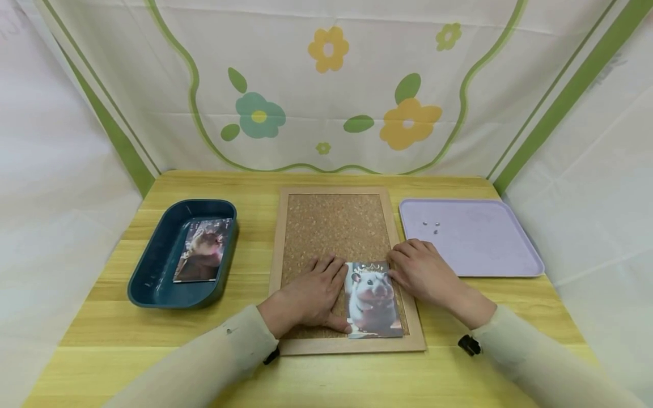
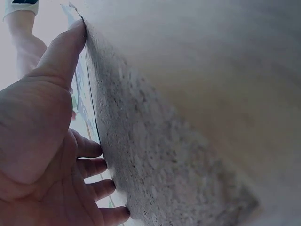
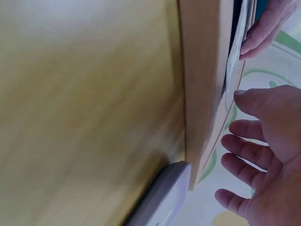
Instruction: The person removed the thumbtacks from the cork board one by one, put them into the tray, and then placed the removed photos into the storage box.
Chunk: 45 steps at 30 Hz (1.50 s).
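Observation:
A picture card [image 1: 374, 300] of a white hamster wearing a crown lies on the lower right of a wood-framed cork board [image 1: 334, 226]. Along the card's left edge, my left hand [image 1: 311, 297] rests spread on the cork. Its thumb [image 2: 63, 54] touches the card's lower left corner, and its fingertips meet the board. At the upper right corner is my right hand [image 1: 425, 272], its thumb [image 3: 256, 100] against the card's edge. The other right fingers are loosely bent near the frame's right side [image 3: 202, 80], with nothing visible between them.
To the left stands a dark teal basin [image 1: 145, 277] with another picture card [image 1: 204, 250] inside. A lilac tray [image 1: 479, 238] lies right of the board, bearing several small shiny pieces [image 1: 436, 224]. Flowered white cloth [image 1: 326, 113] hangs behind the wooden table [image 1: 97, 345].

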Available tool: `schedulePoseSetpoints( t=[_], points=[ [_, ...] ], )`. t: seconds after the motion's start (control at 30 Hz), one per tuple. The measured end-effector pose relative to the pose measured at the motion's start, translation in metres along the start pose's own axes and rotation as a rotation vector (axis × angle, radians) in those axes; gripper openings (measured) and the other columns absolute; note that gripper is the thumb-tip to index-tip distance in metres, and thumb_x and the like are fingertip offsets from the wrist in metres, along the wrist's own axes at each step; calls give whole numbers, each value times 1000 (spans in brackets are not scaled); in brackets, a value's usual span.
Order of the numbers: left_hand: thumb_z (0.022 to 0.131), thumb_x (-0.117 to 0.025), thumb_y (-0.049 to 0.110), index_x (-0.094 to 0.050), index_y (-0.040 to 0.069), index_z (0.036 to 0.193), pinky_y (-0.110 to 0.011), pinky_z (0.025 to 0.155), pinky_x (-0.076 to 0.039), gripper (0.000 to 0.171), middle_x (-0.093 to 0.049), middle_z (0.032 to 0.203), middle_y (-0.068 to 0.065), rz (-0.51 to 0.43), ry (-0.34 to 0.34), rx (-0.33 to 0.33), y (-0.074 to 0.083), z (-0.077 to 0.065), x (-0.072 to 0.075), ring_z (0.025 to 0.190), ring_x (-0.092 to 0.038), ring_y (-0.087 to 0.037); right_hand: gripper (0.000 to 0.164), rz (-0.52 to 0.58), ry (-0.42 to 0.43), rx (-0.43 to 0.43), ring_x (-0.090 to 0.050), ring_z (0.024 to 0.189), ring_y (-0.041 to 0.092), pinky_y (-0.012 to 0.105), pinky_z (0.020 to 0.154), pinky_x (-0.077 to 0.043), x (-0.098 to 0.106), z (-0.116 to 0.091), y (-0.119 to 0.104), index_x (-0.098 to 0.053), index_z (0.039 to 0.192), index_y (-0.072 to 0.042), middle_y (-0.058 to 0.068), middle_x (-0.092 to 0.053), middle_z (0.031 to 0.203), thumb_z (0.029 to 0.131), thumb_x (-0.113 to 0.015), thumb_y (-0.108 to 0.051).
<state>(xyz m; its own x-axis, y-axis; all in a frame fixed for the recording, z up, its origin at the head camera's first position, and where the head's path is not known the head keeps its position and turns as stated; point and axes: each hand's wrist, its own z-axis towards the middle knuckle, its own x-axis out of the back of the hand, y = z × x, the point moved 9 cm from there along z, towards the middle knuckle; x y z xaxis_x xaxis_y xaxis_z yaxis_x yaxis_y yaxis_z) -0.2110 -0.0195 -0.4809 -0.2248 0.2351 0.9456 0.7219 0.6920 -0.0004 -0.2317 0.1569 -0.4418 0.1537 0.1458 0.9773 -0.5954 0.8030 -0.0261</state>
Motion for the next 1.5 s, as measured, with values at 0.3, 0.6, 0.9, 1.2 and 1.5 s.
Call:
schedulePoseSetpoints(
  t=[0.3,0.6,0.9,1.2,1.5],
  points=[
    [83,-50,94,-21,6,169,-53,131,-23,127,-20,176,-12,4,9,7,-1,0,3,163,-17,-32,19,2,-14,130,-62,112,29,52,96,-49,8,27,-17,-77,112,-11,5,-72,111,98,-76,-25],
    [82,-50,95,-23,6,168,-54,130,-24,127,-21,176,-12,11,14,6,-1,1,2,163,-18,-33,8,-107,-12,342,-60,102,23,44,88,-49,6,45,-39,-76,102,-15,-1,-72,104,95,-77,-18],
    [82,-47,96,-21,6,169,-54,130,-24,127,-20,176,-12,9,7,5,-1,1,2,163,-18,-32,7,-211,-22,585,-57,96,20,41,86,-46,-6,52,-56,-76,100,-16,-3,-72,101,97,-70,-20],
    [81,-45,97,-19,8,170,-53,131,-23,129,-17,177,-11,12,-15,21,-1,2,1,163,-16,-31,11,-308,-36,691,-55,91,18,36,82,-44,-13,57,-57,-76,101,-16,-3,-72,99,98,-69,-25],
    [81,-46,97,-21,7,169,-53,130,-25,128,-20,176,-12,25,-1,16,-1,3,2,163,-18,-32,16,-382,-63,778,-53,92,18,37,83,-43,-16,58,-59,-76,106,-18,-6,-73,102,102,-66,-29]
  ],
)
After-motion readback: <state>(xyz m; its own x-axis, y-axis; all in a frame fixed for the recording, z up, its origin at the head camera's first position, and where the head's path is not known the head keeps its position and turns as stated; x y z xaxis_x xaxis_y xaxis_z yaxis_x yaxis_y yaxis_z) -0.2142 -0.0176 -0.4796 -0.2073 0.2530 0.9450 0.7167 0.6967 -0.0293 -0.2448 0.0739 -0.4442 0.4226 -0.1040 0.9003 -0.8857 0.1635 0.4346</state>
